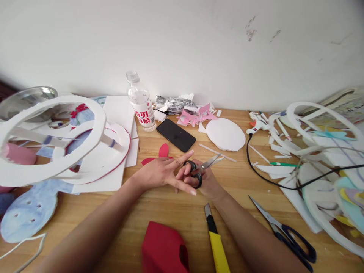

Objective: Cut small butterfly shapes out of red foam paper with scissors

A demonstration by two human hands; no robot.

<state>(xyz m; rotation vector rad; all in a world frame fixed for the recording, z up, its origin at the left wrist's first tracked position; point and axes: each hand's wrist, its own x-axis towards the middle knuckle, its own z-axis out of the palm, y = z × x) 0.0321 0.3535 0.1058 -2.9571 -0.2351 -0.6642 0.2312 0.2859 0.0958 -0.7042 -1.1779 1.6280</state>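
Observation:
My right hand (205,181) grips a pair of black-handled scissors (202,168), fingers through the loops, with the blades pointing up and to the right. My left hand (162,172) lies over the right one, its fingers stretched out and touching the scissor handles. It holds nothing that I can see. Red foam pieces (162,151) lie just beyond the left hand on the wooden table (159,212).
A yellow utility knife (216,242), a red foam sheet (164,248) and blue-handled scissors (287,235) lie near me. Farther off are a black phone (175,135), a water bottle (141,102), a white foam disc (225,134), a glue gun (257,124) with a black cable, and white foam rings (57,140).

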